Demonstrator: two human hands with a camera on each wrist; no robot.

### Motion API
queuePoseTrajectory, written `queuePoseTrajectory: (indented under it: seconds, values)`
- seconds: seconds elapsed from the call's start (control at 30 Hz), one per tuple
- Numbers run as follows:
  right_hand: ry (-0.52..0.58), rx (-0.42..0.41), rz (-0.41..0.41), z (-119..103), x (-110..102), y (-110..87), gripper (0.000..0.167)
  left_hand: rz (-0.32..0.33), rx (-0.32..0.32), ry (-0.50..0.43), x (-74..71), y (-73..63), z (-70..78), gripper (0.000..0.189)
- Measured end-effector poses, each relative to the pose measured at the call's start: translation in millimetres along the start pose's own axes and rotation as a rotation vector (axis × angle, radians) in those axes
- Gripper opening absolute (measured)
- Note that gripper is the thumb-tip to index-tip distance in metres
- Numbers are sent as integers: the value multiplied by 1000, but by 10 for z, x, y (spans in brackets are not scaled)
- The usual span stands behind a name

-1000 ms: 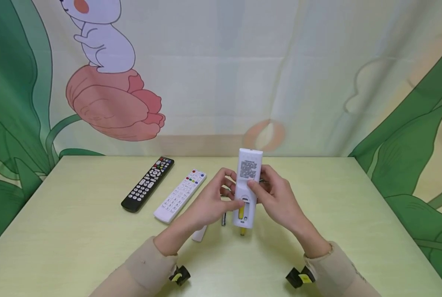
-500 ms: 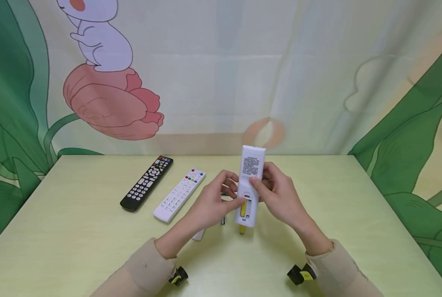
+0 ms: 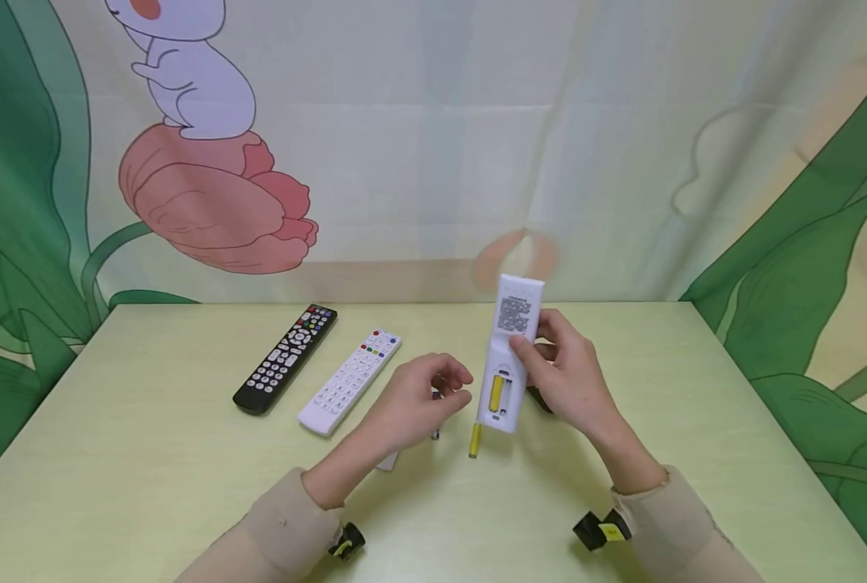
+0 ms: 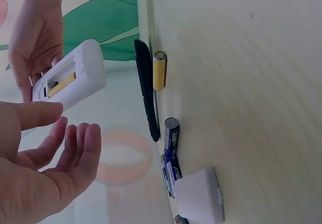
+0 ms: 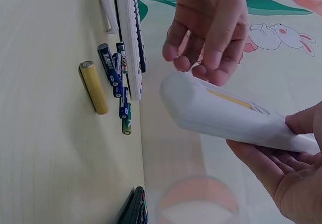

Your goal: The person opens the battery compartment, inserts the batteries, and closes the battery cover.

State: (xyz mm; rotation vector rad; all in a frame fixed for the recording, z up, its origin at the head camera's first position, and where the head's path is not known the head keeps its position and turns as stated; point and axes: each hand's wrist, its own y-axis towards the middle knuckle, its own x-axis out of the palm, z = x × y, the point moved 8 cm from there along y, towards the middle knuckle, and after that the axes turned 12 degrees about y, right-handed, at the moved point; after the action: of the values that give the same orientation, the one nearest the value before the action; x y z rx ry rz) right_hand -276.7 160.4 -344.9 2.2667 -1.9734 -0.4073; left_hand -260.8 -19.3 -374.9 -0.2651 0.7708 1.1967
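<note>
Currently, right hand (image 3: 573, 374) grips white remote (image 3: 507, 353) above the table (image 3: 149, 445), back showing; yellow battery (image 3: 495, 393) lies in left side of its compartment (image 3: 506, 397). Left hand (image 3: 418, 402): grip loosely parted, just left of remote, apart.

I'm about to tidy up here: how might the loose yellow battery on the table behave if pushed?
The battery, round and lying on its side, would likely roll. Its smooth surface may be slippery. Its straight, cylindrical shape suggests it won't bend.

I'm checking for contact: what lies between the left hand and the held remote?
Nothing: the head view shows a bare gap between left hand and held remote.
</note>
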Motion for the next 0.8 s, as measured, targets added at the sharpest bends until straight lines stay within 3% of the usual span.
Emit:
queuePoseTrajectory:
  seconds: [0.13,0.27,0.4,0.63,0.8]
  values:
    - [4,-5,10,-28,-29,10,34,-110,-3,100,93,5,-23,12]
    - [5,-21,19,-71,-50,19,35,-266,50,204,250,-1,-28,21]
    - [12,-33,32,-96,-79,19,35,-358,69,276,358,-13,-42,30]
    - [-5,-31,49,-93,-151,25,36,-425,83,366,471,-13,-58,32]
    - [-13,-28,55,-98,-187,24,36,-436,87,448,553,2,-95,33]
